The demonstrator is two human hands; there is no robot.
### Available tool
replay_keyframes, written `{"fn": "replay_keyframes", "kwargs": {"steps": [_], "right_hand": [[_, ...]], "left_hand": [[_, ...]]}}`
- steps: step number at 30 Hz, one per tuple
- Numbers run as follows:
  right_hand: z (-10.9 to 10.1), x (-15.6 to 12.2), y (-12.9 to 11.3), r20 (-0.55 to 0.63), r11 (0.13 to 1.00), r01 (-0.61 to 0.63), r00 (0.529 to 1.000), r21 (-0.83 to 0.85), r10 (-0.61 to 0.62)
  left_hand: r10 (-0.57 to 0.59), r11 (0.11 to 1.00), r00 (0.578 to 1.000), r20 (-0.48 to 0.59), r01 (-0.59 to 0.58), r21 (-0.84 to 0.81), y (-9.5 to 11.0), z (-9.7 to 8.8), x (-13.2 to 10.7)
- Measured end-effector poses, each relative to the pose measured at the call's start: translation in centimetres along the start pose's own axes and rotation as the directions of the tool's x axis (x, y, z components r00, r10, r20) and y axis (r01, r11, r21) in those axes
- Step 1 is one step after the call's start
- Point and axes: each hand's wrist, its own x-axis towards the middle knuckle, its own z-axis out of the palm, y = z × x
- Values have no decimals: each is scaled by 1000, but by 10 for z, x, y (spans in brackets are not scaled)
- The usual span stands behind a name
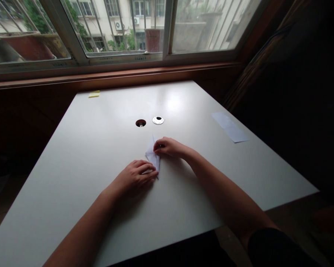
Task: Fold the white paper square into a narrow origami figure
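Note:
A small folded piece of white paper [153, 154], narrow and pointed at its far end, lies on the white table [100, 148] near its middle. My left hand [135, 176] rests on the paper's near left part, fingers laid flat and pressing it down. My right hand [168, 147] sits at the paper's right edge, fingertips pinched together on a fold. Both forearms reach in from the near edge of the table.
A round cable hole [140, 123] and its white cap [158, 120] lie just beyond the paper. A strip of white paper [229, 127] lies at the right. A yellow sticky note [94, 94] sits at the far left corner. A window runs behind the table.

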Motion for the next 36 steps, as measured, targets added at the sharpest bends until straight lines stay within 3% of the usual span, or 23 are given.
{"fn": "replay_keyframes", "kwargs": {"steps": [8, 14, 19, 28, 36], "right_hand": [[10, -8, -1, -143, 999, -32, 989, -28, 28], [19, -9, -5, -231, 995, -96, 969, -4, 93], [21, -11, -1, -340, 987, -114, 938, -112, 70], [21, -10, 5, -168, 954, 90, 975, -287, -143], [22, -11, 0, -145, 951, 109, 977, -291, -156]], "left_hand": [[-142, 989, 987, -73, 143, 19, 1, 5, 2], [-284, 958, 951, -124, 286, -2, 1, 5, 3], [-356, 934, 922, -151, 354, -44, 3, 2, 3], [-513, 858, 830, -219, 505, -94, -8, 3, -3], [-637, 770, 746, -193, 607, -197, -6, 5, 1]]}}
